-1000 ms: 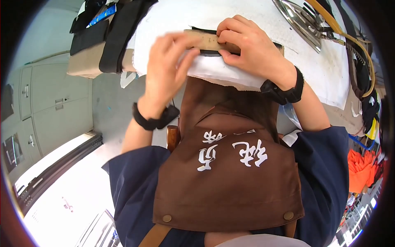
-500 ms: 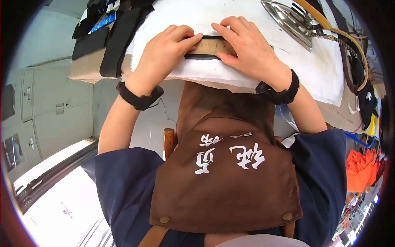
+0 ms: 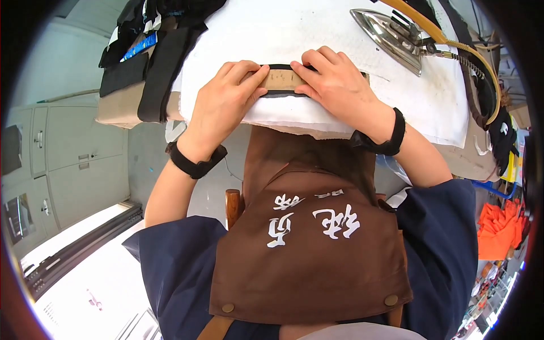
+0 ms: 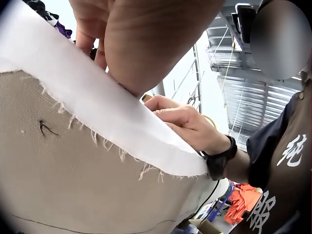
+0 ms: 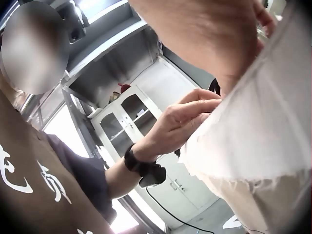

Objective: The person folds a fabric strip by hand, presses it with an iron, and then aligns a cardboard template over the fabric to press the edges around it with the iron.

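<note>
A black cloth strip (image 3: 286,92) lies flat near the front edge of the white-covered table, with a tan card template (image 3: 281,80) over its middle. Black cloth shows along the template's far and near edges. My left hand (image 3: 224,102) grips the left end, index finger at the far edge and thumb at the near one. At the other end my right hand (image 3: 343,88) holds the strip the same way, its palm hiding much of that end. In both wrist views the table edge hides the strip; the right wrist view shows the left hand (image 5: 170,126) beyond the white cloth.
A silver iron (image 3: 382,42) with a tan hose (image 3: 490,71) rests at the right of the table. Black cloth pieces (image 3: 161,79) hang over the left side near a blue packet (image 3: 139,46). Frayed white cloth (image 4: 97,107) drapes over the table edge.
My left hand, blurred and raised a second ago, has come down onto the strip's left end. The right hand stays at the right end, its index finger now down on the far edge.
</note>
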The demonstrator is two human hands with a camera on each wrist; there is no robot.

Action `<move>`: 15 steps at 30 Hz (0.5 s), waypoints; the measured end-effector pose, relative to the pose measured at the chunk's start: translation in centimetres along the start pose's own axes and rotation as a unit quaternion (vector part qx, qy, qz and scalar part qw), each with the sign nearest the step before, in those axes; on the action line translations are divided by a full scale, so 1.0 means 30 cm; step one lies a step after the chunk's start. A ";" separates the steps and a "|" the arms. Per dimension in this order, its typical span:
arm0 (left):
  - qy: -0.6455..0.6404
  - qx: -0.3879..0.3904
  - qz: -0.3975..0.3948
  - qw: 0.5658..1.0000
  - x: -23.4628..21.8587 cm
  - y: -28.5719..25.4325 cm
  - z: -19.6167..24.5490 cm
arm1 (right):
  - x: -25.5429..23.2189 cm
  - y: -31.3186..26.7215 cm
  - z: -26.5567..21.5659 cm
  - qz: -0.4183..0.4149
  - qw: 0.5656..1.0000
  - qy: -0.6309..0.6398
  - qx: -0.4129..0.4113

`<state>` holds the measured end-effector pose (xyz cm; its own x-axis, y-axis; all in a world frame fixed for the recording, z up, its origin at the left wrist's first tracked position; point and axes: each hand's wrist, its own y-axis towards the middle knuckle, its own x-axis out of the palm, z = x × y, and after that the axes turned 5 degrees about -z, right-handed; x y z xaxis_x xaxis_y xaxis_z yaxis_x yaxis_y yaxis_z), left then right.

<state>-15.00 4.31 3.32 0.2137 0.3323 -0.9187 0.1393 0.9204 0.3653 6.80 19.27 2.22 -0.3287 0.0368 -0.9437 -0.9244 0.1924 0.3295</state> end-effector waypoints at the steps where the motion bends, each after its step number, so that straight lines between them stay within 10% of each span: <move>1: -0.002 -0.001 0.003 1.000 0.000 -0.002 0.008 | -0.007 -0.002 0.002 -0.003 1.000 0.007 0.002; 5: -0.017 -0.039 -0.005 0.999 0.010 -0.012 0.028 | -0.088 -0.023 0.099 -0.013 0.995 0.100 -0.026; 7: -0.025 -0.045 0.006 0.999 0.017 -0.015 0.029 | -0.203 -0.024 0.258 0.171 0.984 -0.038 -0.031; 10: -0.023 -0.050 0.006 0.998 0.016 -0.019 0.033 | -0.372 -0.029 0.443 0.178 0.960 -0.209 -0.051; 12: -0.025 -0.052 0.004 0.998 0.017 -0.019 0.032 | -0.415 -0.039 0.474 0.059 0.970 -0.166 0.165; 15: -0.027 -0.054 0.005 0.998 0.016 -0.020 0.035 | -0.447 -0.002 0.559 -0.028 0.972 -0.139 0.188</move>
<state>-13.95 3.71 2.82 0.2666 0.3326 -0.9046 0.0328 0.9349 0.3534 14.51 35.22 14.35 -0.1666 0.2699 -0.9484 -0.7863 0.5440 0.2929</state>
